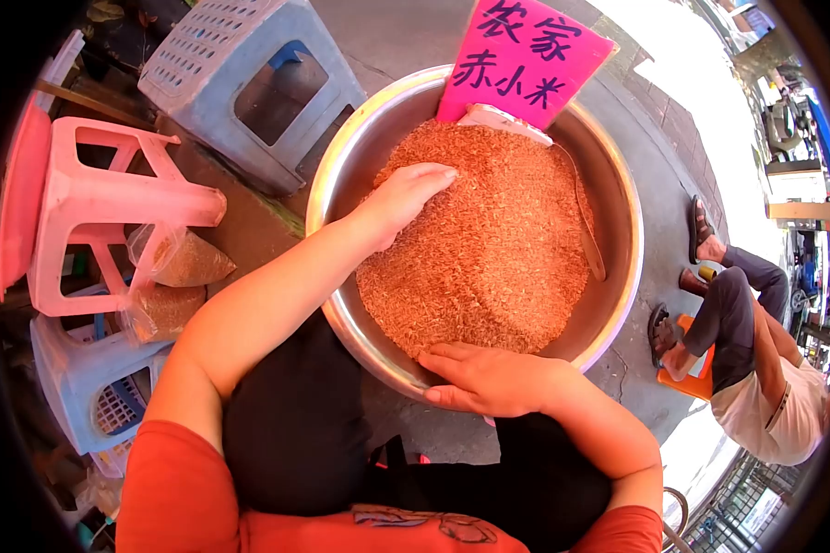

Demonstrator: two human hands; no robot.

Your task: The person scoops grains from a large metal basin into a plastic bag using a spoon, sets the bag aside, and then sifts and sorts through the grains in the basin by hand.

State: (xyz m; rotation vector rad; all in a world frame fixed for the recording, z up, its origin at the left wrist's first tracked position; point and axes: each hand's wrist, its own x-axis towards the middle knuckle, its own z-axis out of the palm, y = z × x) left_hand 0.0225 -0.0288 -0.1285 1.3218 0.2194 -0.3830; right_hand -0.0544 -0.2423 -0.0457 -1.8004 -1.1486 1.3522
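A wide metal basin (pixel 625 230) stands before my knees, holding a heap of reddish-brown grain (pixel 489 240) that looks like red rice. My left hand (pixel 406 201) rests against the upper left side of the heap, its fingers stretched out and partly turned from view. At the near edge lies my right hand (pixel 493 378), flat, fingers extended on the grain and thumb by the rim. Neither visibly grips anything. A pink card (pixel 530 60) with black handwritten characters stands at the far side, above a whitish object (pixel 505 120) whose kind is unclear. A thin, curved strip (pixel 592 253) lies along the right edge of the grain.
A grey-blue plastic stool (pixel 203 120) stands at the upper left. Left of me are a pink stool (pixel 60 221), a light-blue stool (pixel 69 378) and clear bags of grain (pixel 192 260). A seated person (pixel 770 396) is at the right, on an orange stool (pixel 696 380).
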